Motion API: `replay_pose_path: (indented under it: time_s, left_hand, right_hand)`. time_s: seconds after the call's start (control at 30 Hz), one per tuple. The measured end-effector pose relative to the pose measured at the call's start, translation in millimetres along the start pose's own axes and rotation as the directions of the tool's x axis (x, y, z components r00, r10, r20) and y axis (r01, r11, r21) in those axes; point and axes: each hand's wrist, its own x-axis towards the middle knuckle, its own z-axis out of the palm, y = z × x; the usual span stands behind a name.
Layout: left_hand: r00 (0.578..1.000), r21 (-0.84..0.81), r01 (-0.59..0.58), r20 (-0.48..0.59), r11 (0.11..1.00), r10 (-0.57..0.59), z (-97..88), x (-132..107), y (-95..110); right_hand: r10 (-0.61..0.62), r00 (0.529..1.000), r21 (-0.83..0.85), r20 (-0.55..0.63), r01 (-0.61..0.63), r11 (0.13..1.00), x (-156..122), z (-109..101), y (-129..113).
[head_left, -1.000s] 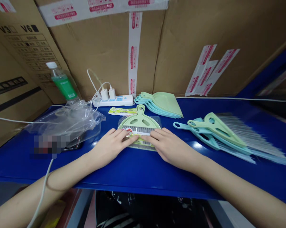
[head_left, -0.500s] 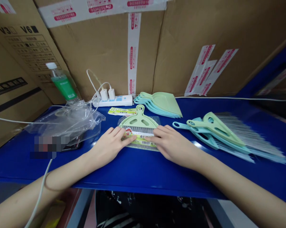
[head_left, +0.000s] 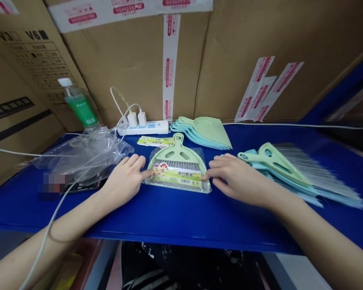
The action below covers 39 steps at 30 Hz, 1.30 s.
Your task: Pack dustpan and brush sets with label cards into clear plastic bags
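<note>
A green hand brush lies in its green dustpan inside a clear plastic bag, handle pointing away from me. Across the bristles sits a printed label card with a mushroom picture. My left hand rests at the set's left edge, its thumb stretched onto the label's end and its other fingers loosely bent. On the opposite side my right hand touches the right edge with an outstretched digit, other fingers bent. Neither hand grips the set.
Behind are stacked dustpans, spare label cards and a power strip. Several brushes lie right. Clear plastic bags, a bottle and a cable are left. Cardboard boxes wall the back.
Both hands have moved outward from the label's middle to the edges of the set, uncovering the label and the dustpan's sides. The set has stayed about where it was.
</note>
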Motion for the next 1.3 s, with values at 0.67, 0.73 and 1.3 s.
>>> replay_pose_path:
  time_s: [0.67,0.73,1.3]
  left_hand:
    - [0.998,-0.288,-0.035,0.044,0.957,0.05,2.5,-1,-2]
    - [0.998,-0.29,-0.044,0.028,0.956,0.055,2.0,-2,-2]
    - [0.96,-0.119,-0.155,-0.253,0.981,0.121,7.7,1,8]
  right_hand:
    - [0.051,0.994,0.17,0.101,-0.068,0.983,-1,-3,-3]
    - [0.048,0.994,0.181,0.102,-0.066,0.981,-1,-3,-3]
    - [-0.158,0.975,-0.06,-0.156,0.15,0.987,8,13,-17]
